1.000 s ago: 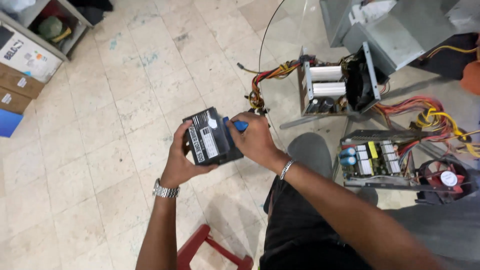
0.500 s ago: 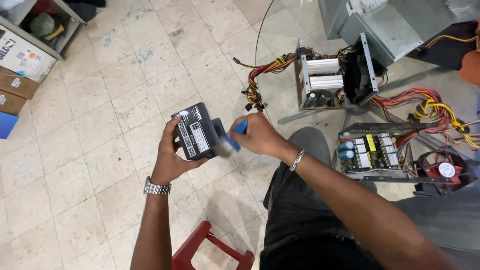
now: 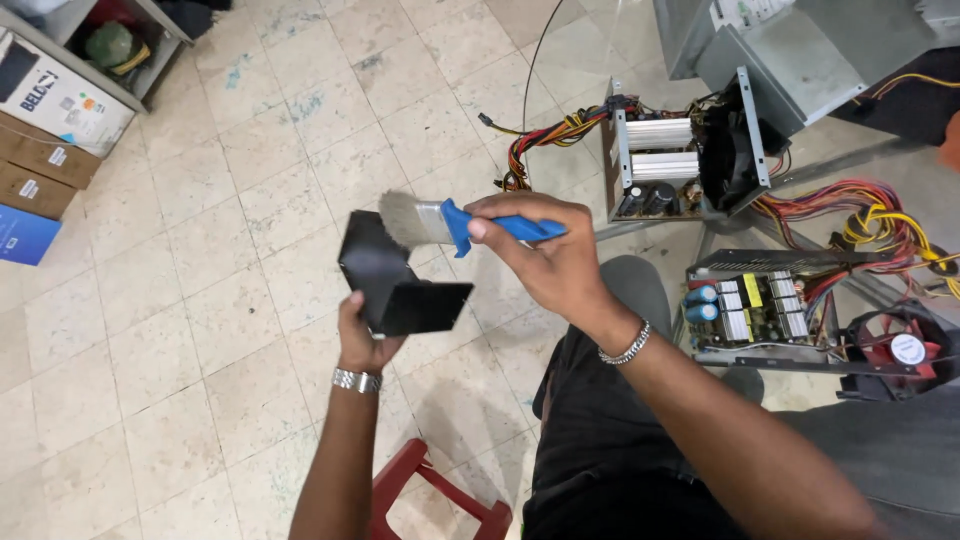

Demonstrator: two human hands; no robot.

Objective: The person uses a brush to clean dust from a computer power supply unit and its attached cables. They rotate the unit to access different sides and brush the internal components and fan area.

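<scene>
Left hand (image 3: 362, 340): grip closed around bent black metal cover (image 3: 392, 280), frame centre.
Right hand (image 3: 545, 255): grip closed around blue-handled flat paintbrush (image 3: 455, 224), bristles on cover.
Open grey metal casing (image 3: 680, 150), upper right: held circuit board, coloured wires.

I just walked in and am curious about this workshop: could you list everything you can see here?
Metal cover: one, black, bent, held above the floor.
Paintbrush: one, blue handle, grey bristles, at the cover's top edge.
Open power supply units: two, grey metal, one upper centre, one at right.
Wire bundles: red, yellow, orange, black, around the units.
Fan: one, red and black, far right.
Cardboard boxes: several, white, brown, blue, upper left.
Stool: one, red, bottom centre.
Tiled floor: beige.
Left hand: watch on wrist, grip on the cover.
Right hand: bracelet on wrist, grip on the paintbrush.
</scene>
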